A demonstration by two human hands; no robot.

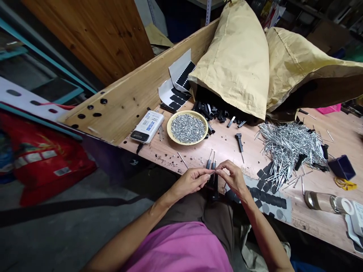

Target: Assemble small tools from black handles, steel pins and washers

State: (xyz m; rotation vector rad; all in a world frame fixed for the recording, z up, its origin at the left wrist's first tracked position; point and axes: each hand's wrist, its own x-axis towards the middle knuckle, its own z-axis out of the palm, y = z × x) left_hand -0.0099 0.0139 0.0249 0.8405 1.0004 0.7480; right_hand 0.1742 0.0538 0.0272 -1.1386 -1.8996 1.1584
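1. My left hand (190, 180) and right hand (231, 177) were raised over the counter's front edge, to the right of and nearer me than the plate (177, 126), which held a heap of small silver nuts (187, 128).
2. My left fingers (206, 173) and right fingers (219, 169) were together, tip to tip; I cannot tell whether anything tiny lay between them.
3. Two black-handled metal pins (209, 163) stood just behind my fingertips, to the right of the plate.
4. A white electronic box (147, 126) lay just left of the plate, and black-patterned sheets (178, 85) lay behind it.
5. Two tan sacks (232, 60) slumped behind the plate, with black handles (212, 112) spilling from one mouth.
6. Right of the plate spread a heap of metal rods (289, 149), with black rubber pads (266, 198) nearer me.
7. Farther right of the plate were a blue box (342, 167) and a glass bottle (320, 201).
8. Left of the plate, a drilled wooden board (113, 102) edged the counter (224, 149), and a red bag (42, 158) sat beyond it on the concrete floor (70, 215).
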